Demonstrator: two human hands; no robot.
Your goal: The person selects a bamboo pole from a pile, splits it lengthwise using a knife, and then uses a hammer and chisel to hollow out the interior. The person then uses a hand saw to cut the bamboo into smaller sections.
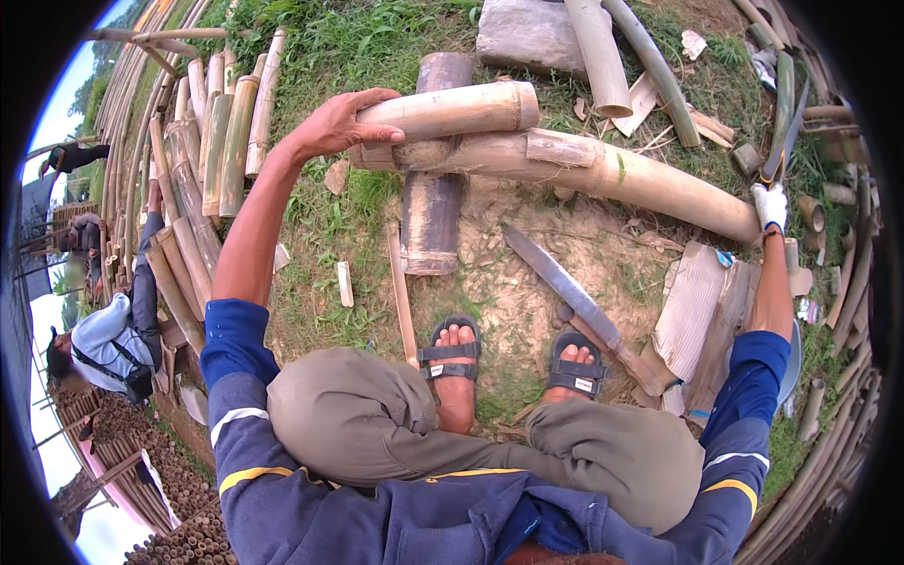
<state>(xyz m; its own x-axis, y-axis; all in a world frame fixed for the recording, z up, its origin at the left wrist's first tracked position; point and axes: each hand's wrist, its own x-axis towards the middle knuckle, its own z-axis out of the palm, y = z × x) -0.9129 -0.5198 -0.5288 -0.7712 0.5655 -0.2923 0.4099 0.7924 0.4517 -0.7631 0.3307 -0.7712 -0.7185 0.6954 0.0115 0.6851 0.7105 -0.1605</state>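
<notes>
we sit low with our sandalled feet (508, 363) on bare dirt, and the work lies just beyond them: a short bamboo section (450, 110) resting on top of a much longer, thicker bamboo culm (603, 174) that runs from the middle left out to the far right, both propped across a dark bamboo log (435, 179) lying on the ground. our left hand (337, 124) is bare, fingers curled over the left end of the short section and pressing it down against the culm. our right hand (770, 207), in a white glove, is closed around the handle of a long tool (783, 132) at the culm's far right end — the blade end is too small to tell apart. a big knife (570, 287) with a wooden handle lies on the dirt just beyond our right foot, touching neither hand. we judge the short piece to be light, hollow and stiff, with a smooth rounded skin that will roll or slide unless pinned; its cut ends look the safest places to grip, away from split edges that may be sharp. the long culm looks heavy and rigid — better steadied near a node than lifted. more bamboo poles (221, 132) lie stacked to the left, where another person (104, 344) crouches.
</notes>
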